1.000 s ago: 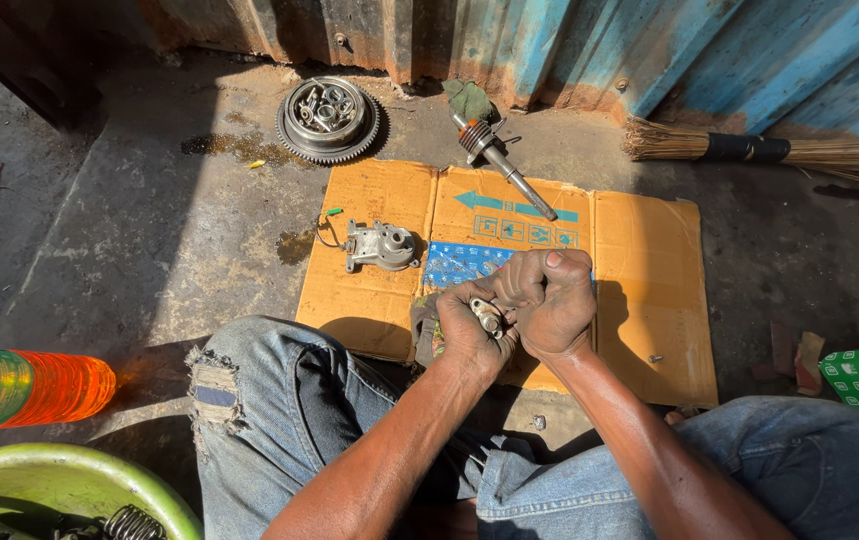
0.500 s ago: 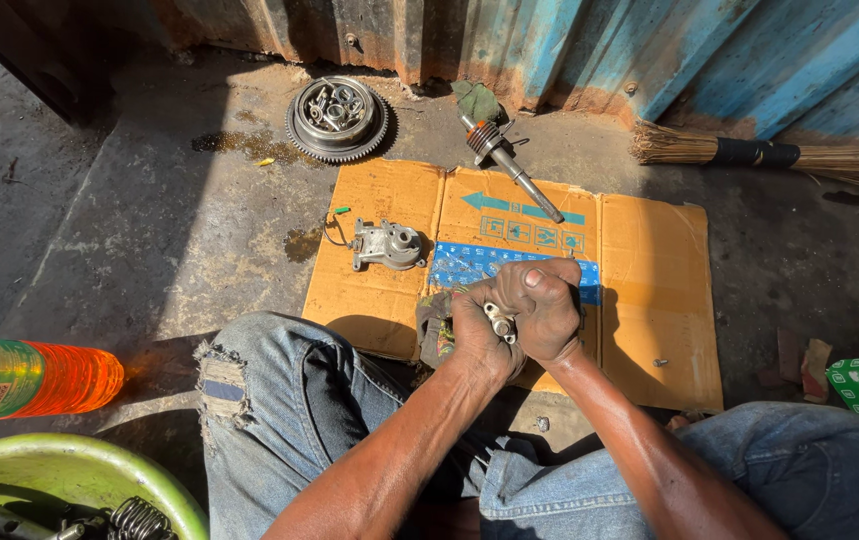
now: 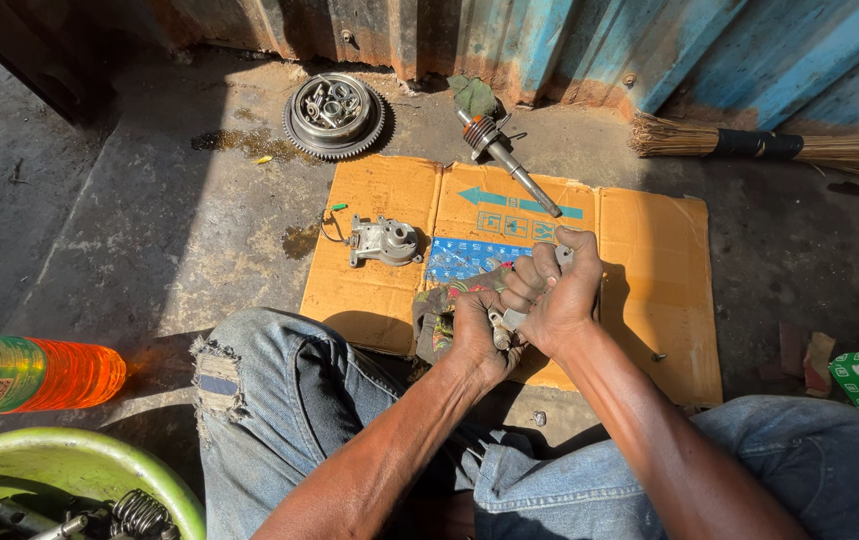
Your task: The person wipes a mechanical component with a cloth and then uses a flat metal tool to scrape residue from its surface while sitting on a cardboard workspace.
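Note:
My left hand [image 3: 476,335] grips a small silvery metal part [image 3: 498,330] over the near edge of a flattened cardboard sheet [image 3: 649,290]. My right hand [image 3: 556,292] is fisted around a metal tool [image 3: 561,256] that meets the part; the tool's tip pokes out above the thumb. A dirty patterned rag [image 3: 436,318] lies under and left of my left hand. Both hands touch each other above my knees.
On the cardboard lies a grey cast housing [image 3: 383,241] with a wire. A shaft with a spring [image 3: 501,158] reaches onto it. A round toothed clutch drum [image 3: 333,115] sits on concrete, a broom [image 3: 769,146] by the blue metal wall. Orange bottle [image 3: 29,373], green basin [image 3: 49,470] at left.
My right hand has shifted up and to the right, tilting the tool, and the metal part in my left hand now shows lower between the hands.

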